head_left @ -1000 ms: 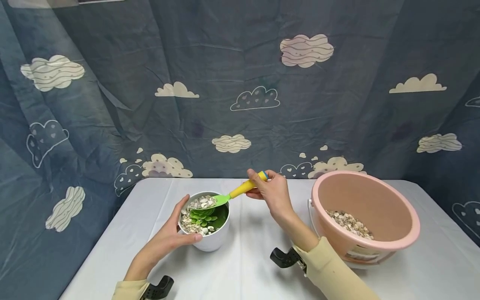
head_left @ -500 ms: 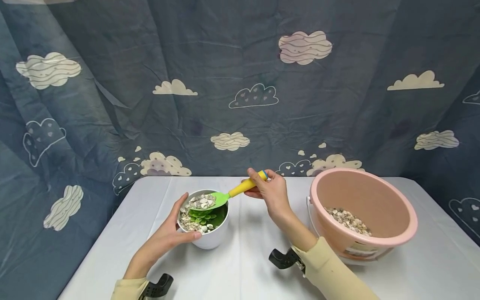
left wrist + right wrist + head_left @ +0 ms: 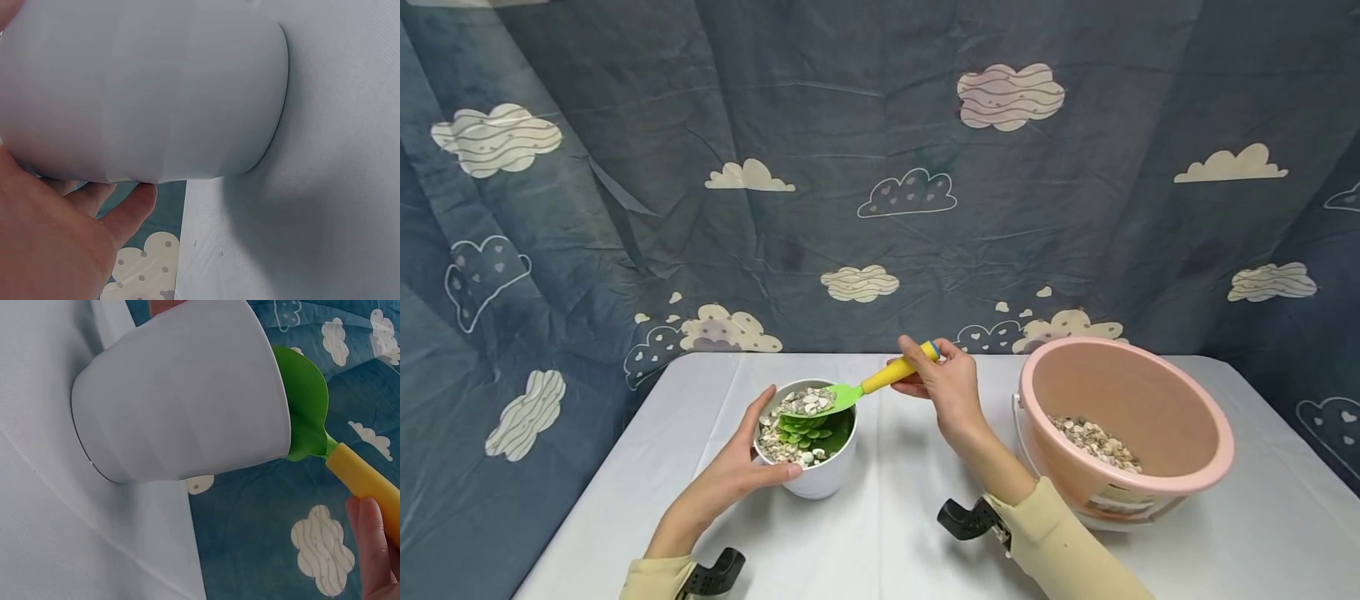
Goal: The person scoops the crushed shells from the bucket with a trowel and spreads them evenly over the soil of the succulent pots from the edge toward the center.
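A small white plant pot (image 3: 829,478) stands on the table in the head view, with a green succulent (image 3: 805,432) and pale pebbles inside. My left hand (image 3: 736,468) holds the pot from the left, thumb on the near side and fingers along the far side. In my right hand (image 3: 951,390) is a toy-like trowel (image 3: 880,380) with a yellow handle and green blade, gripped near the handle's end. Its blade lies over the pot's opening, loaded with pebbles (image 3: 808,402), and partly covers the succulent. The right wrist view shows the green blade (image 3: 306,403) beyond the pot's rim.
A large pink bucket (image 3: 1123,371) stands at the right of the table, with pebbles (image 3: 1096,443) at its bottom. White cloth (image 3: 917,517) covers the table. A dark blue curtain (image 3: 820,233) with cloud prints hangs behind it.
The trowel and right hand have shifted very slightly to the right over the pot. My left hand and the pot stay in place.
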A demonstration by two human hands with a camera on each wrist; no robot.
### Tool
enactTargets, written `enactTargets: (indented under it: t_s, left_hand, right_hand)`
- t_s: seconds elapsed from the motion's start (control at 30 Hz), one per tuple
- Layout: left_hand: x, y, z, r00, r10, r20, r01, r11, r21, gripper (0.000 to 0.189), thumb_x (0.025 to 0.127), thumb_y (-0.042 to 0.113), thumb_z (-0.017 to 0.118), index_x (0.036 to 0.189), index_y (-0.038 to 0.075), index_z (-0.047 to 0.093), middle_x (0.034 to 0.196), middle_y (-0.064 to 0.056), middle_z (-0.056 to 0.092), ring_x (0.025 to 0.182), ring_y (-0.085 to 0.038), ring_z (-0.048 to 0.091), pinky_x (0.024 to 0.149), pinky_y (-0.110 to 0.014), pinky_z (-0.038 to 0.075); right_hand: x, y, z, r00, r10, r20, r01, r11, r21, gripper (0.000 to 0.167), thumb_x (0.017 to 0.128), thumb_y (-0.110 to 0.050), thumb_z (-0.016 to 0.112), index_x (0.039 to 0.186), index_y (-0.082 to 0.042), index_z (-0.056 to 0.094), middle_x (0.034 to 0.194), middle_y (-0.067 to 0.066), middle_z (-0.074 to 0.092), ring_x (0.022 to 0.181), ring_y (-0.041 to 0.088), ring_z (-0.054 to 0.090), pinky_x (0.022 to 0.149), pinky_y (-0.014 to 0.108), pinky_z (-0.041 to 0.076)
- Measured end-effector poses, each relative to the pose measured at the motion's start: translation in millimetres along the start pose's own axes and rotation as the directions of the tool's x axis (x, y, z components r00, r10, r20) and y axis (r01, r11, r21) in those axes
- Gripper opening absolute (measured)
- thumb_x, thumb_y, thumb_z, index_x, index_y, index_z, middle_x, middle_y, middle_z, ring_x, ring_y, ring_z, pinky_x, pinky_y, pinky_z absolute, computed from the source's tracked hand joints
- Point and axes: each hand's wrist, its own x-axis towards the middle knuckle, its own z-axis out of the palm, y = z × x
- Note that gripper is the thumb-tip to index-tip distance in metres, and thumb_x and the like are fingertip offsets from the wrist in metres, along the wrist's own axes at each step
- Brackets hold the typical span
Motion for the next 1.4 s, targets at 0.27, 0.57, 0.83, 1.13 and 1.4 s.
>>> enactTargets:
  t_s: [0.27,0.57,0.83,1.13,1.4]
  left_hand:
    - [-0.5,-0.3,0.4,1.0,-0.002,0.003,0.002,1.0,-0.013,0.111,0.077,0.021,0.083,0.158,0.029,0.008,0.162,-0.015,0.006,0.146,-0.04,0.008,0.112,-0.062,0.011]
    - [-0.3,0.4,-0.9,1.0,0.01,0.013,-0.01,1.0,-0.018,0.111,0.077,0.021,0.083,0.158,0.03,0.008,0.162,-0.015,0.004,0.146,-0.039,0.009,0.112,-0.062,0.012]
    - [-1.4,1.1,0.0,1.0,0.016,0.007,-0.016,1.0,0.021,0.11,0.078,0.022,0.082,0.158,0.029,0.008,0.162,-0.014,0.002,0.146,-0.041,0.006,0.111,-0.064,0.012]
    - [-0.4,1.5,-0.8,1.0,0.002,0.007,-0.002,1.0,0.016,0.109,0.078,0.023,0.082,0.158,0.031,0.008,0.162,-0.014,0.003,0.145,-0.042,0.007,0.111,-0.064,0.013]
    - [1.5,0.5,-1.2,1.0,0.001,0.004,-0.001,1.0,-0.007,0.111,0.076,0.021,0.084,0.158,0.03,0.009,0.16,-0.018,0.009,0.144,-0.041,0.016,0.112,-0.061,0.016]
  right_hand:
    - [-0.4,-2,0,1.0,0.011,-0.008,-0.012,0.999,-0.041,0.048,0.082,-0.031,0.081,0.084,0.002,0.047,0.082,0.019,0.072,0.073,0.027,0.073,0.067,0.039,0.059]
    - [-2.3,0,-2,0.999,-0.034,-0.025,0.034,0.999,0.009,0.044,0.083,-0.024,0.081,0.082,0.0,0.045,0.096,0.032,0.068,0.075,0.03,0.073,0.068,0.042,0.058]
    - [-4.7,-5,-9,0.993,-0.112,-0.028,0.112,0.994,0.013,0.044,0.082,-0.027,0.082,0.087,0.004,0.05,0.093,0.024,0.071,0.082,0.03,0.072,0.072,0.043,0.058]
    - [-3.4,-14,-16,0.985,-0.166,-0.039,0.166,0.986,-0.006,0.048,0.083,-0.028,0.081,0.087,0.003,0.044,0.094,0.021,0.072,0.094,0.034,0.07,0.074,0.042,0.058]
    - [-6.0,-12,-17,0.972,-0.233,-0.034,0.233,0.972,-0.004,0.042,0.083,-0.022,0.081,0.089,0.004,0.048,0.095,0.018,0.072,0.096,0.035,0.069,0.075,0.041,0.057]
